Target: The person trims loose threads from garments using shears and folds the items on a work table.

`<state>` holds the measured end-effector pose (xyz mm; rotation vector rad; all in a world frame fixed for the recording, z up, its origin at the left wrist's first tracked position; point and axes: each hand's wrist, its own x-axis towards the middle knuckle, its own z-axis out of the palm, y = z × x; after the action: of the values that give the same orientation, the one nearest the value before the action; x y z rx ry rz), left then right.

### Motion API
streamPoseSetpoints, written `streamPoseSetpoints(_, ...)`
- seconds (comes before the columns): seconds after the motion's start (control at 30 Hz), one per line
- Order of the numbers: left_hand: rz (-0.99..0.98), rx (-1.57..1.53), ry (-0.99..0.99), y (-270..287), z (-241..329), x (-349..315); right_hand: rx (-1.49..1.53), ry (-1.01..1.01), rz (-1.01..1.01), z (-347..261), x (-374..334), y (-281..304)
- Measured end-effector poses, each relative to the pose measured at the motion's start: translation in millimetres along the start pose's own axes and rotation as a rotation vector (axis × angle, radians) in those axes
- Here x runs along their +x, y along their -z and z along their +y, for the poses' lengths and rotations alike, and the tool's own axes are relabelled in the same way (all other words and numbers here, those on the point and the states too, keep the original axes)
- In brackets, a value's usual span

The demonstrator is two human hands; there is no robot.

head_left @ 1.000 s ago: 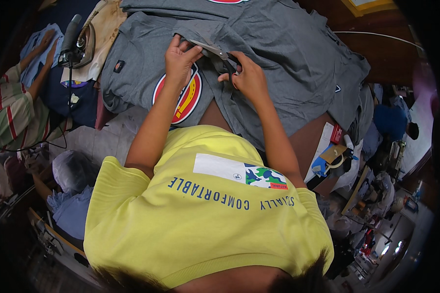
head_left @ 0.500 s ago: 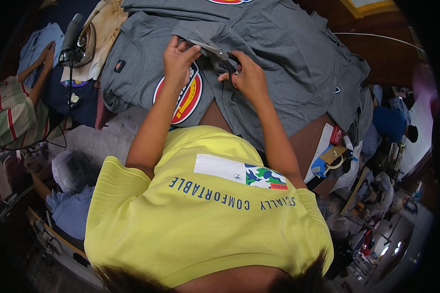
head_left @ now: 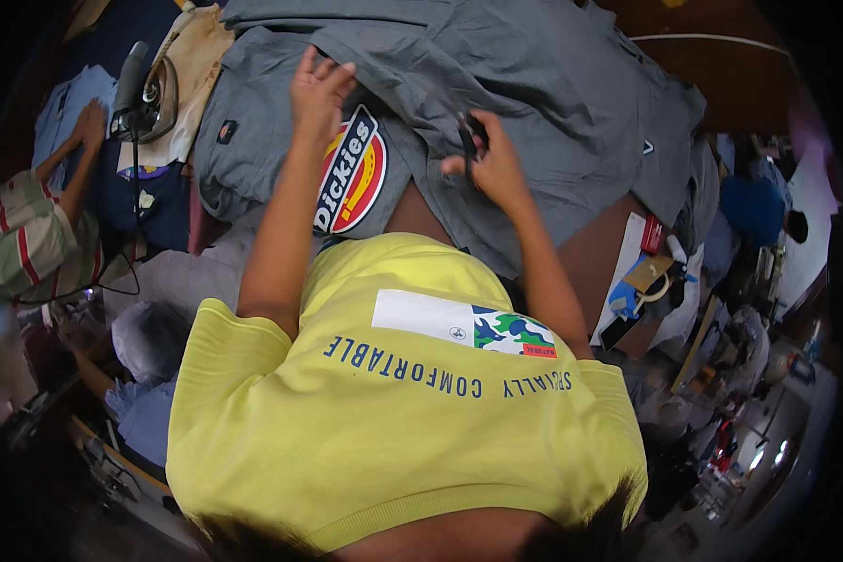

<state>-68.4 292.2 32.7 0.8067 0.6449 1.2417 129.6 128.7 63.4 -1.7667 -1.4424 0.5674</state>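
Observation:
Grey T-shirts [head_left: 553,103] are spread in loose folds over the brown table. A large printed patch in red, yellow and dark blue [head_left: 358,178] shows on one of them, near my left forearm. My left hand [head_left: 318,98] is just above this patch, with its fingers apart and nothing visible in them; whether it touches the cloth I cannot tell. In my right hand [head_left: 496,164] are scissors with black handles [head_left: 467,140], my fingers through the loops. Their blades are blurred against the grey cloth.
An iron [head_left: 159,98] stands on a tan cloth [head_left: 201,56] at the far left. Beside it a co-worker's hands [head_left: 89,126] rest on light blue cloth [head_left: 61,98]. A tape roll [head_left: 653,288] lies among small items at right. A white cord [head_left: 712,37] crosses the far right.
My hands have moved apart, and my left hand has let go of the grey cloth edge at the scissor blades. The scissors have shifted right and nearer to me.

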Motion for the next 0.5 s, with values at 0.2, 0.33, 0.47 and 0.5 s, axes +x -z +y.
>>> streamPoseSetpoints(0.2, -0.054, -0.154, 0.342, 39.2, -3.5, 50.6, -0.003, -0.343, -0.062, 61.5, -135.0, 32.2)
streamPoseSetpoints(0.33, -0.191, -0.19, 0.627, 46.5, -18.8, 64.2, 0.032, -0.505, 0.112, 57.7, -187.3, 40.8)
streamPoseSetpoints(0.47, -0.152, 0.019, 0.456, 23.7, -25.6, 60.8, -0.162, -0.152, 0.126, 37.9, -195.3, 24.4)
streamPoseSetpoints(0.5, -0.117, 0.123, 0.391, 19.7, -22.4, 61.9, -0.175, -0.152, 0.142, 41.3, -196.3, 21.3)
